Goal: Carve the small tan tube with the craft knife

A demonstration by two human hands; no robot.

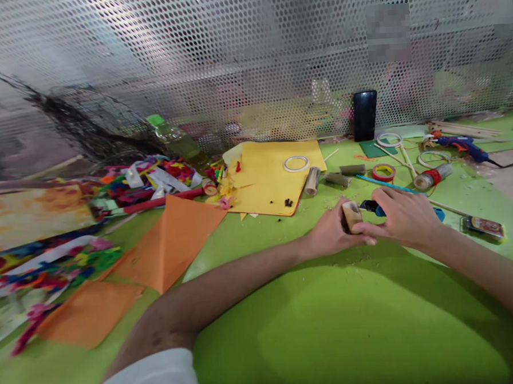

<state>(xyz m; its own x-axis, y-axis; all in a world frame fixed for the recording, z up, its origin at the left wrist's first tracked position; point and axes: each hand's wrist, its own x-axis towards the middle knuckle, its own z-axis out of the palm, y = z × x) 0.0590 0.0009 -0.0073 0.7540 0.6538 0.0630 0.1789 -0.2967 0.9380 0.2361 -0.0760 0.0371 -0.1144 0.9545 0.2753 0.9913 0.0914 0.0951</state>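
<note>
A short piece of bamboo with a pale cut end is held in my left hand, its fingers wrapped round it. My right hand grips a blue utility knife, whose dark tip meets the rim of the bamboo piece. The thumb of the right hand rests against the lower side of the bamboo. Small shavings lie on the green table around both hands. Just beyond them are several more bamboo pieces and a roll of red tape.
Yellow paper lies at the centre back, orange paper at the left. A phone leans against the perforated metal panel. A blue glue gun and a small dark packet are at the right. Colourful scraps and a bottle stand left.
</note>
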